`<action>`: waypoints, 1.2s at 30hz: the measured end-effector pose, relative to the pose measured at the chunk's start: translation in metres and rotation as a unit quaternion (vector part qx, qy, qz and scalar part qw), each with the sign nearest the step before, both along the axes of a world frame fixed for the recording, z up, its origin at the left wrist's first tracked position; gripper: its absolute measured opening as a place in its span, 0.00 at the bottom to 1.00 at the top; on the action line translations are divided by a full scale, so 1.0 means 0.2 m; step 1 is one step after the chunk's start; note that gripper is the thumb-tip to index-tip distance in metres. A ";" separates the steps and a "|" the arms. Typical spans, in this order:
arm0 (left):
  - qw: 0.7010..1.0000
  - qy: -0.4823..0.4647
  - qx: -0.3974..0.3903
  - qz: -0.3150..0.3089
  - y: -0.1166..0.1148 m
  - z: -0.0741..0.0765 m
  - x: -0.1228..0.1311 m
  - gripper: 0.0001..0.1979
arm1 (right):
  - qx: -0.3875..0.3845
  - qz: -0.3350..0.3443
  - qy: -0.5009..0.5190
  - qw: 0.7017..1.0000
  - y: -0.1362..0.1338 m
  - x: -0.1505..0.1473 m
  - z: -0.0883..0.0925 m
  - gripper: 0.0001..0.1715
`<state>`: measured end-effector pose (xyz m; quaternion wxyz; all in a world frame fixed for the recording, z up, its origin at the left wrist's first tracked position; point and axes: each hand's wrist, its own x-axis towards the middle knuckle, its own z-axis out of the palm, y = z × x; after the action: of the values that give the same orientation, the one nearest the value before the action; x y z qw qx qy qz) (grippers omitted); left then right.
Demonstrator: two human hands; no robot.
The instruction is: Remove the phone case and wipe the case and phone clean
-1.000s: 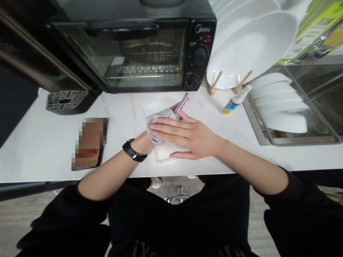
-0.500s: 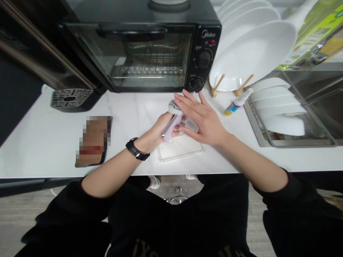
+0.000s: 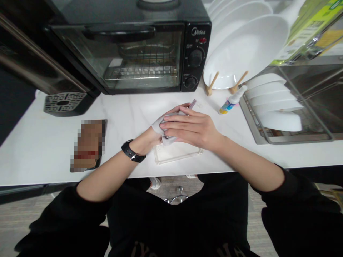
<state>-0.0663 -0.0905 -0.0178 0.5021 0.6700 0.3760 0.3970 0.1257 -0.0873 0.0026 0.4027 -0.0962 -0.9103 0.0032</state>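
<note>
Before the toaster oven [image 3: 128, 46], left hand [image 3: 150, 137] clasps a slim, probably light, rigid lilac phone [image 3: 192, 104] edgewise; right hand [image 3: 191, 128], fingers extended, presses soft cloth [image 3: 160, 125] on it.

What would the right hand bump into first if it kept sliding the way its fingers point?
The right hand points leftward, and its fingers already rest on the white cloth bunched over the left hand. Beyond them probably just bare countertop.
</note>
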 end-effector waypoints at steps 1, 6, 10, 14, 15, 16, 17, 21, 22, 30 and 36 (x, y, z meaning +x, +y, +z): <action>0.997 -0.049 -0.061 -0.029 0.02 0.03 0.00 0.20 | -0.005 -0.005 0.012 1.000 0.01 0.02 0.01 0.15; 0.969 -0.143 -0.194 -0.049 0.04 0.18 -0.05 0.19 | -0.034 -0.026 0.131 0.990 0.04 0.06 0.03 0.16; 0.970 -0.129 -0.188 -0.086 0.04 0.21 -0.07 0.33 | -0.105 -0.102 0.266 0.953 0.04 0.07 0.05 0.13; 0.998 -0.007 0.001 -0.067 0.05 0.19 -0.06 0.37 | -0.162 -0.139 0.349 0.912 0.02 0.06 0.08 0.11; 0.996 0.044 0.069 -0.031 0.04 0.18 -0.05 0.33 | -0.176 -0.140 0.352 0.909 0.01 0.06 0.08 0.12; 0.986 0.090 0.137 0.016 0.04 0.18 -0.04 0.29 | -0.193 -0.136 0.348 0.907 0.00 0.05 0.07 0.12; 0.970 0.124 0.199 0.063 0.03 0.18 -0.04 0.25 | -0.209 -0.127 0.340 0.908 -0.01 0.04 0.07 0.12; 0.941 0.113 0.309 0.080 -0.01 0.19 -0.02 0.16 | -0.268 -0.064 0.308 0.910 -0.05 0.00 0.04 0.13; 0.948 0.097 0.299 0.054 -0.01 0.19 -0.02 0.16 | -0.278 -0.051 0.306 0.909 -0.05 -0.01 0.04 0.13; 0.960 0.075 0.262 0.061 0.01 0.13 -0.03 0.23 | -0.306 -0.078 0.347 0.883 0.04 0.00 0.00 0.24; 0.941 0.116 0.312 0.059 0.07 0.11 -0.05 0.22 | -0.254 -0.096 0.348 0.897 0.04 0.01 0.01 0.24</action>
<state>-0.0754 -0.0771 0.0051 0.1961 0.8115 0.3275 0.4424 0.1279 -0.0797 0.0039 0.6540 -0.2749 -0.6665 0.2290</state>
